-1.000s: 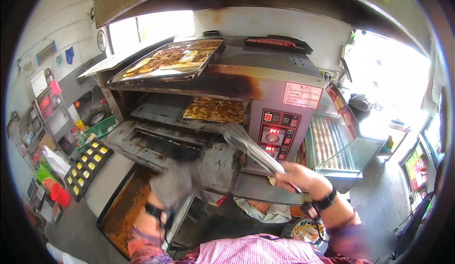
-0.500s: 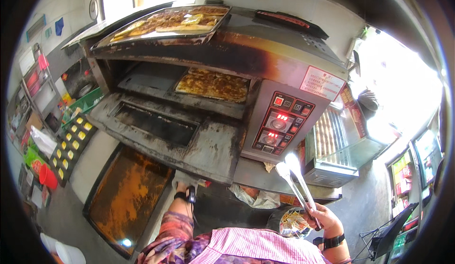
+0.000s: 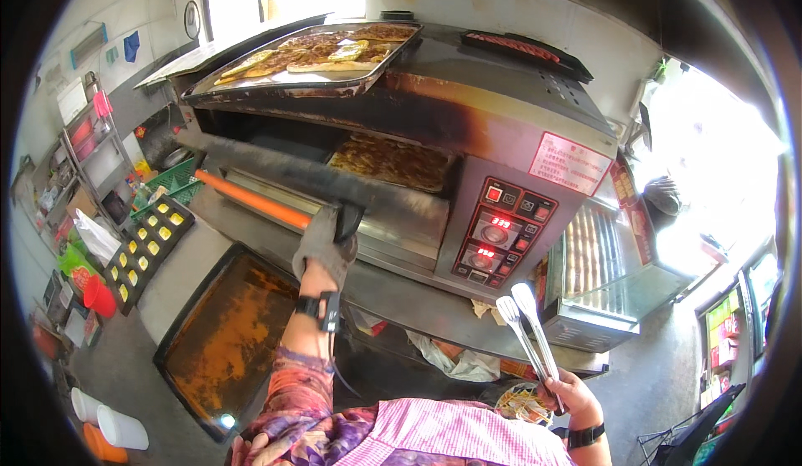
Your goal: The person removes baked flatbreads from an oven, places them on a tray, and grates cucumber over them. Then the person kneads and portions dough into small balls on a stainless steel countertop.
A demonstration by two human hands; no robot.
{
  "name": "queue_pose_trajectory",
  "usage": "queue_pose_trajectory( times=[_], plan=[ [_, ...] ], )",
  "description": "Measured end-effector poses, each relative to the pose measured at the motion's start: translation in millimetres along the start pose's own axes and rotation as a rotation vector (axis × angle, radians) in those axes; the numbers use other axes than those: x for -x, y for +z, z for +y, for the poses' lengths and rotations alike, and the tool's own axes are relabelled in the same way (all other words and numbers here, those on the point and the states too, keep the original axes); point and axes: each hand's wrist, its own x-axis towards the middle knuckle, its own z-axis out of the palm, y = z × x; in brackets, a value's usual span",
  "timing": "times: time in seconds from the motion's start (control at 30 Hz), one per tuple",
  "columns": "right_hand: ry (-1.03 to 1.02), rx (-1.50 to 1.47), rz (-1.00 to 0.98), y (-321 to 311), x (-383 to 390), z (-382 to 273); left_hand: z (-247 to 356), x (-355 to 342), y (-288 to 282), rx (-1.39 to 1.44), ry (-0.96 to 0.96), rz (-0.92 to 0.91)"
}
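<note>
My left hand, in a grey glove, is closed round the orange bar handle of the oven door. The door is tilted partway up across the lower part of the oven opening. Behind it, a browned flat bread lies inside the oven, its lower side hidden by the door. At the lower right my right hand, bare, grips metal tongs by their lower end. The tongs point up toward the oven's control panel, their tips slightly apart and holding nothing.
A tray of topped flat breads rests on the oven top, beside a dark narrow tray. Below left lies a large browned baking tray. A moulded pan with yellow pieces is farther left; a glass display case stands right.
The oven door has swung up from lying lowered and nearly flat. My left hand has risen with its handle. The tongs stay in my right hand, and the view has shifted slightly.
</note>
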Motion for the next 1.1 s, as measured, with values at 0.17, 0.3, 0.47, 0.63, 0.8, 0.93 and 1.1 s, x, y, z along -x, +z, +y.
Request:
queue_pose_trajectory(
  times=[0.17,0.3,0.47,0.63,0.8,0.93,1.1],
  plan=[
    [0.016,0.078,-0.015,3.7,-16.6,-3.5,17.8,7.9,98.7,-0.446,0.164,0.119],
    [0.059,0.092,-0.037,6.4,-18.8,-7.2,23.7,11.5,123.4,-0.542,0.100,0.129],
    [-0.006,0.079,-0.043,0.4,-8.6,-10.3,45.5,88.0,91.8,-0.513,0.236,-0.175],
    [0.069,0.113,0.092,-1.5,-4.9,-8.0,106.8,155.0,122.6,-0.072,0.368,-0.468],
    [0.065,0.181,-0.041,5.9,-22.8,-5.6,147.0,144.6,200.6,-0.079,0.511,-0.356],
    [0.065,0.403,-0.127,15.9,-39.8,-19.9,151.2,137.0,216.4,-0.203,0.543,-0.368],
    [-0.004,0.673,-0.290,29.9,-55.9,-67.1,142.7,172.2,191.0,-0.375,0.679,-0.329]
  ],
)
